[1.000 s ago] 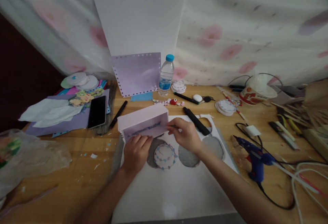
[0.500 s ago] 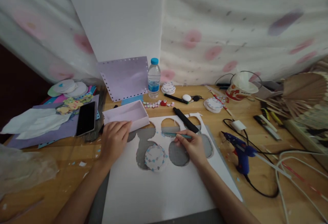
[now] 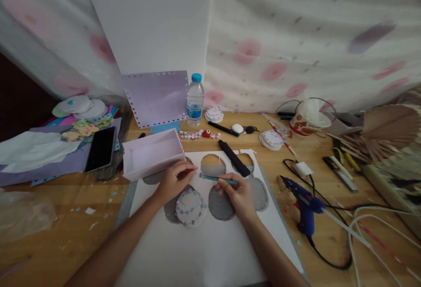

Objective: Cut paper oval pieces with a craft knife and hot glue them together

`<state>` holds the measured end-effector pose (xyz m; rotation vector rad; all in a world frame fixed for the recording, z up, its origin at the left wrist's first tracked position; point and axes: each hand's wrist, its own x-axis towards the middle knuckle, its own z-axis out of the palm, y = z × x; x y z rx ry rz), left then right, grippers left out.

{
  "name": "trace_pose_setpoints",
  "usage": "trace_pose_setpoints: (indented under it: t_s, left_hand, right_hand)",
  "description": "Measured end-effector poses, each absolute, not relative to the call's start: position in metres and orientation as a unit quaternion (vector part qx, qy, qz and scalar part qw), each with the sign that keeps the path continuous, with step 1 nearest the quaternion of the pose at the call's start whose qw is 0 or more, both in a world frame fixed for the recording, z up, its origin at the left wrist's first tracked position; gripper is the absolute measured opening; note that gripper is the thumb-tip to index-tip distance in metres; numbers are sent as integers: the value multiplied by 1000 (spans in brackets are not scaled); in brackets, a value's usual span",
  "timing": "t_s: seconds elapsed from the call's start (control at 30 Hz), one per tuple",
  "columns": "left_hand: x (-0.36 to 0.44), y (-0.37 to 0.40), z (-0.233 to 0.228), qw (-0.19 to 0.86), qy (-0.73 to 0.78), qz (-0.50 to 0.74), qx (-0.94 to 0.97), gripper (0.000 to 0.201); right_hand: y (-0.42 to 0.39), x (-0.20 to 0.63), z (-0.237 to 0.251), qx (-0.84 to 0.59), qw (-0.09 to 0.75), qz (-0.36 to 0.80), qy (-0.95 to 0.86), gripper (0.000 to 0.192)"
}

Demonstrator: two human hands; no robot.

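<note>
My right hand (image 3: 239, 194) grips a thin teal tool (image 3: 213, 178) that points left over the white foam sheet (image 3: 204, 247). My left hand (image 3: 173, 182) sits just left of the tool's tip, fingers curled, beside the pale pink open box (image 3: 149, 153); whether it pinches anything is hidden. Below both hands lies a round white disc with blue and pink edging (image 3: 190, 208), set in one of several round cutouts in the sheet.
A blue glue gun (image 3: 304, 206) with its black cord lies to the right. A black marker (image 3: 234, 158), water bottle (image 3: 195, 100), purple perforated sheet (image 3: 158, 97), phone (image 3: 100, 148), decorated discs (image 3: 271, 139), a cup (image 3: 309, 119) and wooden sticks (image 3: 388, 138) crowd the wooden table (image 3: 66, 230).
The box went from tipped on its side in both hands to flat on the table. My left hand left it and moved right toward the tool; my right hand now holds the teal tool.
</note>
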<state>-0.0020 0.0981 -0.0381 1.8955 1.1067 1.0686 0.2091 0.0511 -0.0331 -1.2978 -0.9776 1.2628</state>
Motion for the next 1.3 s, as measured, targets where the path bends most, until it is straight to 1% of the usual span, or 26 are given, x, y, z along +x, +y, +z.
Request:
trace_pose_setpoints:
  t_s: [0.13, 0.37, 0.57, 0.77, 0.97, 1.3]
  left_hand:
    - [-6, 96, -37, 375, 413, 401, 726, 14]
    - [-3, 94, -32, 398, 394, 367, 743, 11]
    - [-3, 94, -34, 403, 389, 377, 738, 10]
    - [-3, 96, -33, 401, 371, 385, 744, 15]
    - [-4, 97, -36, 435, 363, 367, 738, 12]
    - [-2, 99, -36, 412, 383, 387, 731, 11]
  right_hand:
    - [51, 209, -34, -541, 510, 527, -412, 31]
    - [51, 209, -35, -544, 502, 521, -425, 31]
    - [50, 209, -40, -543, 501, 509, -442, 30]
    - [48, 211, -41, -539, 499, 513, -444, 28]
    - [50, 212, -37, -544, 480, 519, -452, 26]
    - [50, 215, -37, -532, 511, 537, -410, 27]
